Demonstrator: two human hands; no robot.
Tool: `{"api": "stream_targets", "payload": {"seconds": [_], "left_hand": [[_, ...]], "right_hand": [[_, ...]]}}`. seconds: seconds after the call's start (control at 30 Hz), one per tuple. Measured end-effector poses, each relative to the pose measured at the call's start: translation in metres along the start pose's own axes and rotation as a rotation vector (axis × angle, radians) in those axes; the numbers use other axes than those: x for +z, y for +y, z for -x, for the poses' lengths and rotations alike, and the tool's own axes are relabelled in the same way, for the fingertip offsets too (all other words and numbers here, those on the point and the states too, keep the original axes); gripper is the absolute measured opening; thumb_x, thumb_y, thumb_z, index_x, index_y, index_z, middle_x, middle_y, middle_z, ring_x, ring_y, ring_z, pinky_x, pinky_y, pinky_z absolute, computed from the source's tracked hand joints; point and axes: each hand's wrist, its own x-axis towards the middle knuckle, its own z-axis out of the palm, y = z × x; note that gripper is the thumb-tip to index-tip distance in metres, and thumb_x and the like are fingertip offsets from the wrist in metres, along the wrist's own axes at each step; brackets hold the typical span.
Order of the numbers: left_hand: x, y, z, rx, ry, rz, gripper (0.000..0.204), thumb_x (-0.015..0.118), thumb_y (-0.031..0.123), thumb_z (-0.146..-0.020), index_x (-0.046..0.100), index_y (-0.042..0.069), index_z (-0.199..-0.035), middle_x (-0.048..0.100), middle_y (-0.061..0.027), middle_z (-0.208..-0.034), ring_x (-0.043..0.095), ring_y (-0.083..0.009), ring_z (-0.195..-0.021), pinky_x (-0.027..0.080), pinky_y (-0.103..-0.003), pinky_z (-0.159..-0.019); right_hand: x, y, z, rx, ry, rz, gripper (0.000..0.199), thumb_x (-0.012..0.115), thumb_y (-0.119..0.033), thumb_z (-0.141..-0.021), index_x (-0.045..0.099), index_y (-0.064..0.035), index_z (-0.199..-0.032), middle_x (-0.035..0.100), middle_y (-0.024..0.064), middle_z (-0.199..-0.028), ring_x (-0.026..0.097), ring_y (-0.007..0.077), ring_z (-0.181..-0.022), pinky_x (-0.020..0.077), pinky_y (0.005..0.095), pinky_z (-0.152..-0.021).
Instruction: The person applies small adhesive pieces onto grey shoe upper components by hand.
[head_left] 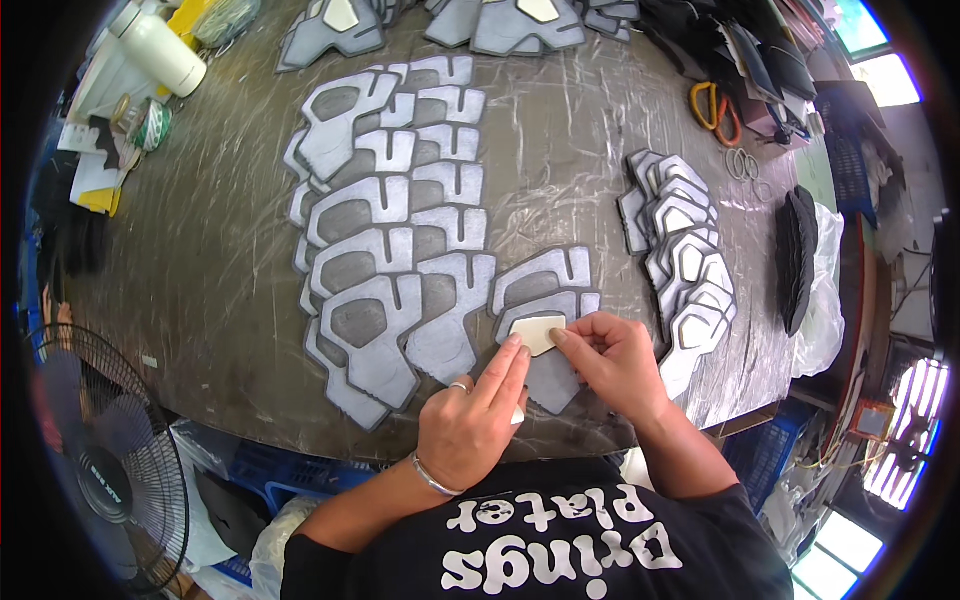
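A small cream angular pad (537, 335) lies over the recess of a flat grey cut-out piece (556, 388) at the near middle of the table. My right hand (622, 368) pinches the pad's right edge between thumb and fingers. From the left, the outstretched index and middle fingers of my left hand (468, 428) press on the pad's lower left edge. The other left fingers are curled, and a second pale piece (517, 414) shows beside them, mostly hidden. Overlapping grey cut-outs (365, 330) with dark edges lie in columns left of my hands.
On the right, a curved stack of grey pieces with pale pads (690, 260). Orange-handled scissors (714, 108) and black material (797, 260) lie farther right. At the far edge, more grey pieces (335, 38); at far left, a white bottle (160, 50). A fan (105, 470) stands left of the table.
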Motion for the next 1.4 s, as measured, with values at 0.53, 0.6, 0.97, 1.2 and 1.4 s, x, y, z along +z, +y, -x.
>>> {"api": "stream_targets", "payload": {"seconds": [0.53,0.6,0.97,1.2,1.4], "left_hand": [[0.005,-0.001,-0.005,0.007,0.010,-0.016,0.047,0.068,0.014,-0.075,0.064,0.009,-0.121,0.058,0.0008,-0.129,0.051,-0.0150,-0.052,0.047,-0.026,-0.048],[-0.002,0.002,-0.008,-0.011,-0.035,-0.016,0.049,0.069,0.013,-0.074,0.063,0.008,-0.122,0.059,-0.0017,-0.128,0.058,-0.0180,-0.060,0.050,-0.028,-0.054],[-0.006,0.006,-0.006,-0.058,-0.069,0.020,0.047,0.069,0.012,-0.075,0.061,0.006,-0.121,0.059,-0.0070,-0.127,0.067,-0.0245,-0.075,0.055,-0.032,-0.063],[-0.013,-0.013,-0.022,-0.035,0.182,0.370,0.046,0.066,0.006,-0.077,0.058,0.003,-0.122,0.063,-0.0148,-0.115,0.066,-0.0309,-0.096,0.055,-0.035,-0.076],[-0.015,-0.012,-0.017,-0.637,-0.084,1.352,0.026,0.062,0.015,-0.093,0.058,0.003,-0.116,0.063,-0.0043,-0.092,0.049,-0.0039,-0.054,0.040,-0.022,-0.046]], "right_hand": [[-0.002,0.000,-0.004,0.053,0.059,0.018,0.027,0.074,-0.018,-0.082,0.065,0.0024,-0.098,0.060,0.0068,-0.055,0.055,0.0115,-0.046,0.0428,0.0278,-0.046],[-0.004,-0.008,-0.002,0.033,0.079,0.037,0.032,0.074,-0.018,-0.082,0.062,0.0018,-0.104,0.058,0.0068,-0.051,0.056,0.0156,-0.043,0.0426,0.0298,-0.044],[-0.022,-0.022,-0.017,-0.611,0.080,0.609,0.035,0.080,-0.019,-0.072,0.057,-0.0011,-0.092,0.061,0.0135,-0.088,0.061,0.0336,-0.080,0.0483,0.0396,-0.069],[-0.035,-0.015,0.015,-0.374,-0.202,0.292,0.024,0.076,-0.003,-0.075,0.057,0.0009,-0.090,0.068,0.0130,-0.084,0.068,0.0230,-0.080,0.0524,0.0304,-0.072],[-0.125,0.026,0.044,-0.230,0.063,0.068,0.033,0.078,-0.002,-0.073,0.063,0.0004,-0.103,0.066,0.0026,-0.089,0.062,0.0092,-0.081,0.0537,0.0249,-0.068]]}}
